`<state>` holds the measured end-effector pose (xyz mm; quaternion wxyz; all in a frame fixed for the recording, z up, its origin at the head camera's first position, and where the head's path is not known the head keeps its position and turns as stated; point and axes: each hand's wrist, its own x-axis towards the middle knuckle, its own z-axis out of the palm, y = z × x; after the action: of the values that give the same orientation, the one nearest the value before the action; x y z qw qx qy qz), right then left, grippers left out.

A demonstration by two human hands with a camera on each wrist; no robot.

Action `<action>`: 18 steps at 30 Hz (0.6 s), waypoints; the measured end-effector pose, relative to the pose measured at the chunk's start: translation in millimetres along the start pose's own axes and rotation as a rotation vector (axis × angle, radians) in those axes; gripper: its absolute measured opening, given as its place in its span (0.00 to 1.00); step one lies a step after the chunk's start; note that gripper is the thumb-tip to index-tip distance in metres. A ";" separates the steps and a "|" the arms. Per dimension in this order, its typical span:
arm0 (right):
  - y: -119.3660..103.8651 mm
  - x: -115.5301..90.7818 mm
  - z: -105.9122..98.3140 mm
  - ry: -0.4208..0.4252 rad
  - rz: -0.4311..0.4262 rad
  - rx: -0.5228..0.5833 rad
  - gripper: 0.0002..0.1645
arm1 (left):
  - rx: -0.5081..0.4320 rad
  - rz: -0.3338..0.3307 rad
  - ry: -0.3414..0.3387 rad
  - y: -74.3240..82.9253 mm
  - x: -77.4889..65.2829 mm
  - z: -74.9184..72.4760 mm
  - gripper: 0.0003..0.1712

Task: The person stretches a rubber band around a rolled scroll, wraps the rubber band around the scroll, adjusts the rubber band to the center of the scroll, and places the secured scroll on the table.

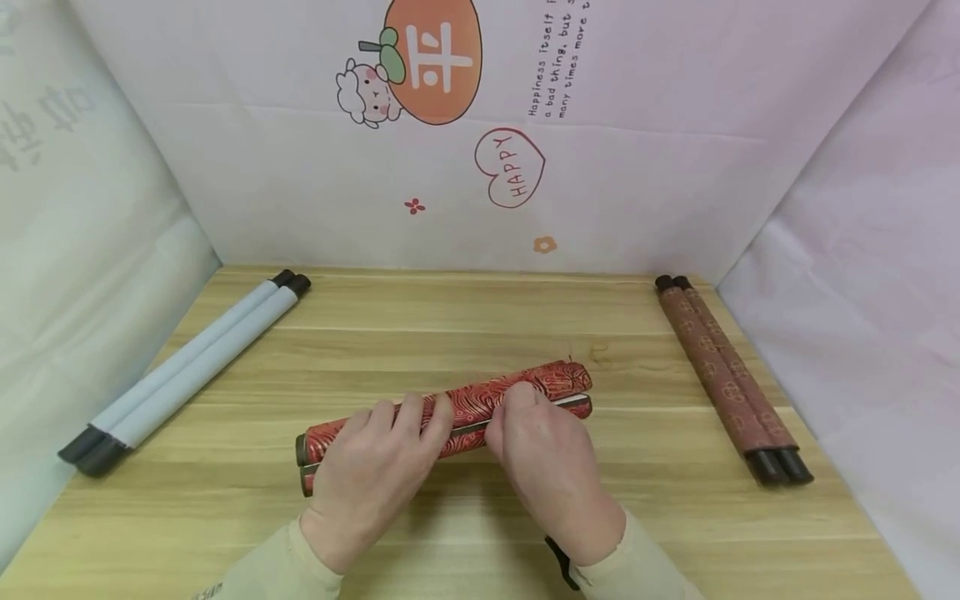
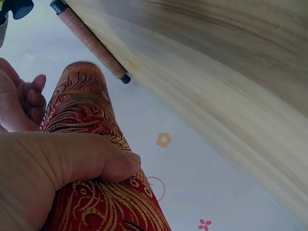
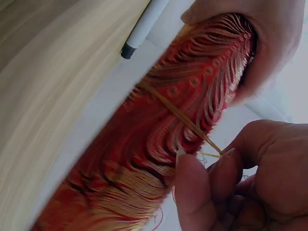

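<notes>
A red brocade scroll (image 1: 480, 404), rolled from both ends into two side-by-side rolls, is held at a slant over the near middle of the wooden table. Gold and black swirls pattern its cloth. My left hand (image 1: 382, 475) grips its left part from above; in the left wrist view the thumb (image 2: 110, 161) lies across the patterned cloth. A thin yellow elastic band (image 3: 178, 113) crosses the roll in the right wrist view. Near the scroll's middle, my right hand (image 1: 551, 467) pinches this band between thumb and fingers, drawing it out from the cloth.
On the left of the wooden table (image 1: 480, 317) lies a pale blue-white double-rolled scroll (image 1: 198, 358) with black ends. A brown-red patterned scroll (image 1: 723, 367) lies along the right. White printed cloth (image 1: 637, 192) walls the back and sides.
</notes>
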<state>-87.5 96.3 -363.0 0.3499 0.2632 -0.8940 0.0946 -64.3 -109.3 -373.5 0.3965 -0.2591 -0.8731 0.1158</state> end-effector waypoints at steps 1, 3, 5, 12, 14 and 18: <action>1.6 0.3 0.4 0.005 -0.007 0.010 0.18 | -0.006 0.015 -0.011 0.5 0.1 0.0 0.20; 6.0 2.0 1.8 0.017 -0.028 0.034 0.17 | -0.013 0.041 -0.021 1.8 0.5 -0.8 0.21; 10.5 5.5 3.1 0.020 -0.054 0.044 0.16 | -0.016 0.059 -0.012 2.1 1.5 -2.0 0.20; 13.9 11.9 -4.5 -0.177 0.027 0.094 0.15 | -0.039 0.042 0.009 -0.2 2.2 -1.1 0.18; 14.1 13.8 -9.7 -0.292 0.135 0.146 0.10 | -0.065 0.015 -0.005 -1.8 0.0 0.8 0.17; 18.3 15.7 -20.5 -0.294 0.334 0.295 0.06 | -0.163 -0.067 -0.097 -6.3 -4.8 3.1 0.16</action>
<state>-95.2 112.6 -337.1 0.1538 0.1712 -0.9428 0.2411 -66.3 -117.2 -376.0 0.3350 -0.2552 -0.9060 0.0434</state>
